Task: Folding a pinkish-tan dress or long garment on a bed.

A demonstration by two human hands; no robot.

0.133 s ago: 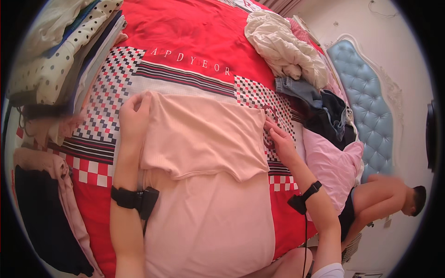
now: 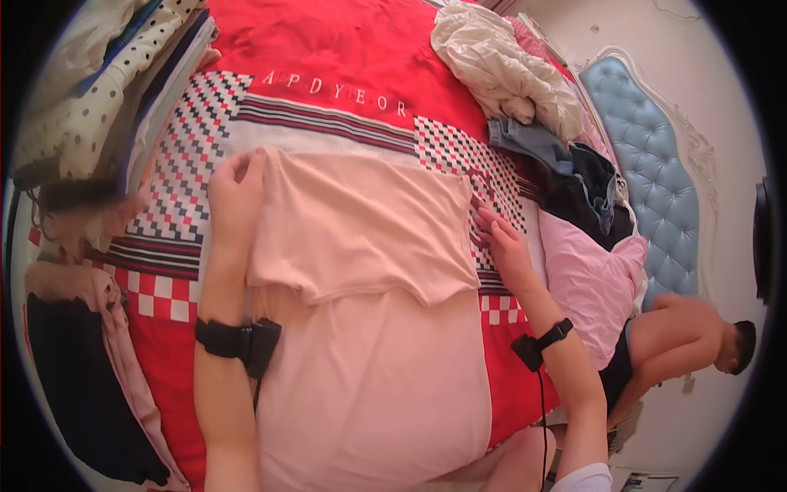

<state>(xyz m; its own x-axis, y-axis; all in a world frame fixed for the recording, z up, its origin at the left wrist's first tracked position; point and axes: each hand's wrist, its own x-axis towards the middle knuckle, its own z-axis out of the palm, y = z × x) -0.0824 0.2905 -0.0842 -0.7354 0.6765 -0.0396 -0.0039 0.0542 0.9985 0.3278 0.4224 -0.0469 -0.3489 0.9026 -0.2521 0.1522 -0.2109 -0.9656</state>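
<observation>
A pale pink ribbed garment (image 2: 369,385) lies spread on the bed in front of me. Its far part is folded back toward me as a flap with a wavy lower edge; what kind of garment it is I cannot tell. At the flap's far left corner, my left hand (image 2: 238,193) is closed, pinching the cloth between thumb and fingers. My right hand (image 2: 506,242) is beside the flap's right edge, fingers stretched out and apart, holding nothing; whether the fingertips still brush the edge is hard to see. Each forearm wears a black strap with a small box.
Stacked clothes (image 2: 106,107), one polka-dotted, stand at the far left; folded dark trousers (image 2: 78,385) lie nearer. Along the right are a cream cloth heap (image 2: 500,66), jeans (image 2: 533,148) and a pink cloth (image 2: 590,287). A person (image 2: 676,344) bends beyond, by the blue tufted headboard (image 2: 639,164).
My right hand's fingers have eased slightly away from the garment's right edge. The left hand keeps its pinch at the corner. The whole view has shifted a little.
</observation>
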